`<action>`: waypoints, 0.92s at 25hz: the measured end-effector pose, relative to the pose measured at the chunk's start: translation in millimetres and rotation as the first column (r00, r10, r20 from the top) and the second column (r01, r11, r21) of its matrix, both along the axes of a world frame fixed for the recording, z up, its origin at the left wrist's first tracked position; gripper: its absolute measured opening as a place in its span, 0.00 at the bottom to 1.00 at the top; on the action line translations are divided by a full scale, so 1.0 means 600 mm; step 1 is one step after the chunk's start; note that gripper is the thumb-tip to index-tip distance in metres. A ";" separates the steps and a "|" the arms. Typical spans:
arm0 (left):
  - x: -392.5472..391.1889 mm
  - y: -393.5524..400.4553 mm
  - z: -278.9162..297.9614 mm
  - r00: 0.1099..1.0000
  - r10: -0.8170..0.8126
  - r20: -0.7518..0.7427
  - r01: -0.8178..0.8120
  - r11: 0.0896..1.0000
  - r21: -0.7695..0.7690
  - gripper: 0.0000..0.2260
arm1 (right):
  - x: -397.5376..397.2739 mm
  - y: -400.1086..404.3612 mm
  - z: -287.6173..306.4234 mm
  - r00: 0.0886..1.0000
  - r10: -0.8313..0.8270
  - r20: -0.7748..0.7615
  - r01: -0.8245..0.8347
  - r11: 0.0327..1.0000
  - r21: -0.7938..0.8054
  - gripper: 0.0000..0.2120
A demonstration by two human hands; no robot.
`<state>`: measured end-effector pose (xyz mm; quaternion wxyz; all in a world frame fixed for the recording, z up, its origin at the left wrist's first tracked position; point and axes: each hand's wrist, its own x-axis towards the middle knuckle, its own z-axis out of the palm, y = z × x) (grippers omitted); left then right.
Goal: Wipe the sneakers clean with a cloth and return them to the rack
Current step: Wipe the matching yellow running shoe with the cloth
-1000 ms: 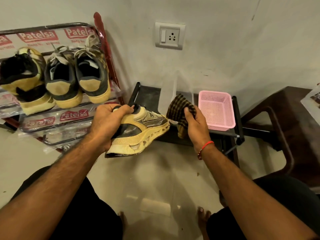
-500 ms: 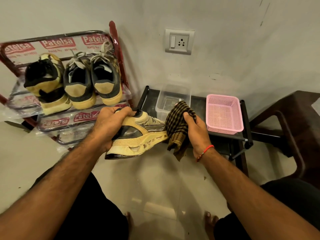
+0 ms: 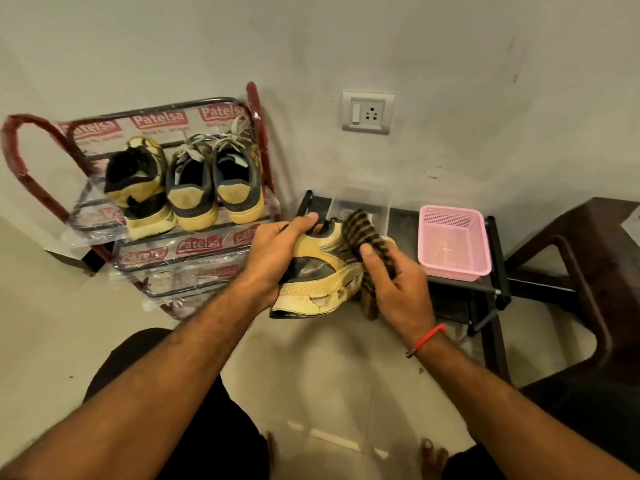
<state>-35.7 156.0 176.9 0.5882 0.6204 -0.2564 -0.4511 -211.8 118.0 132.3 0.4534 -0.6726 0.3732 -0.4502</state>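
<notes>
Left grip [image 3: 273,258] clasps sneaker [image 3: 318,282]; right grip [image 3: 394,285] pinches cloth [image 3: 363,237]; pink basket [image 3: 453,268] beside.

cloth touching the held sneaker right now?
Touching. The head view shows the checked cloth, gripped by the right hand, draped over the sneaker that the left hand holds, with no gap.

Grey scuffed wall [image 3: 450,81] with switch socket [image 3: 368,112]; pale tiled floor [image 3: 329,375]; low black stand [image 3: 498,258]; dark brown chair [image 3: 595,271] at right.
</notes>
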 end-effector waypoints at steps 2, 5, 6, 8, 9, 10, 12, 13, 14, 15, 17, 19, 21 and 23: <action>-0.015 0.005 -0.026 0.998 -0.016 -0.053 0.015 1.000 -0.016 0.28 | -0.006 0.029 -0.026 0.971 0.100 -0.215 -0.148 0.965 -0.218 0.20; -0.011 0.007 -0.062 0.999 -0.036 0.019 0.035 0.999 0.035 0.34 | -0.018 0.084 -0.065 0.832 0.103 -0.545 -0.424 0.752 -0.505 0.24; -0.012 0.009 -0.070 0.992 -0.102 0.069 0.099 0.994 0.050 0.39 | -0.024 0.098 -0.074 0.787 0.069 -0.613 -0.485 0.682 -0.547 0.24; -0.020 0.010 -0.082 0.976 -0.201 0.085 0.198 0.979 0.046 0.50 | -0.045 0.092 -0.087 0.754 0.017 -0.657 -0.516 0.634 -0.576 0.24; -0.023 0.009 -0.084 0.977 -0.207 0.048 0.206 0.978 0.027 0.53 | -0.056 0.074 -0.094 0.760 -0.002 -0.649 -0.485 0.663 -0.570 0.24; -0.025 0.008 -0.082 0.982 -0.190 0.011 0.190 0.982 -0.002 0.54 | -0.067 0.049 -0.102 0.775 -0.021 -0.632 -0.423 0.726 -0.543 0.24; -0.023 0.000 -0.082 0.986 -0.159 -0.049 0.158 0.987 -0.016 0.54 | -0.084 -0.004 -0.113 0.830 -0.075 -0.552 -0.198 0.887 -0.418 0.25; -0.020 -0.007 -0.085 0.989 -0.140 -0.047 0.139 0.990 -0.023 0.53 | -0.085 -0.020 -0.115 0.868 -0.095 -0.487 -0.075 0.945 -0.318 0.25; -0.020 -0.011 -0.084 0.991 -0.124 -0.047 0.121 0.992 -0.047 0.51 | -0.078 -0.023 -0.114 0.895 -0.109 -0.432 0.006 0.972 -0.234 0.25; -0.020 -0.015 -0.082 0.993 -0.105 -0.060 0.102 0.993 -0.052 0.49 | -0.064 -0.013 -0.111 0.910 -0.098 -0.402 0.017 0.979 -0.201 0.24; -0.018 -0.022 -0.086 0.995 -0.072 -0.067 0.071 0.997 -0.028 0.41 | -0.024 0.033 -0.104 0.903 -0.011 -0.429 -0.133 0.943 -0.306 0.24; -0.019 -0.026 -0.089 0.996 -0.084 -0.025 0.084 0.996 -0.005 0.30 | -0.001 0.072 -0.097 0.851 0.055 -0.523 -0.328 0.832 -0.447 0.24; -0.017 -0.029 -0.091 0.995 -0.099 -0.025 0.099 0.995 -0.003 0.27 | -0.014 0.046 -0.099 0.814 -0.011 -0.581 -0.368 0.763 -0.531 0.24; -0.017 -0.031 -0.095 0.994 -0.087 -0.063 0.086 0.996 -0.020 0.37 | -0.043 -0.007 -0.100 0.819 -0.089 -0.566 -0.205 0.877 -0.435 0.25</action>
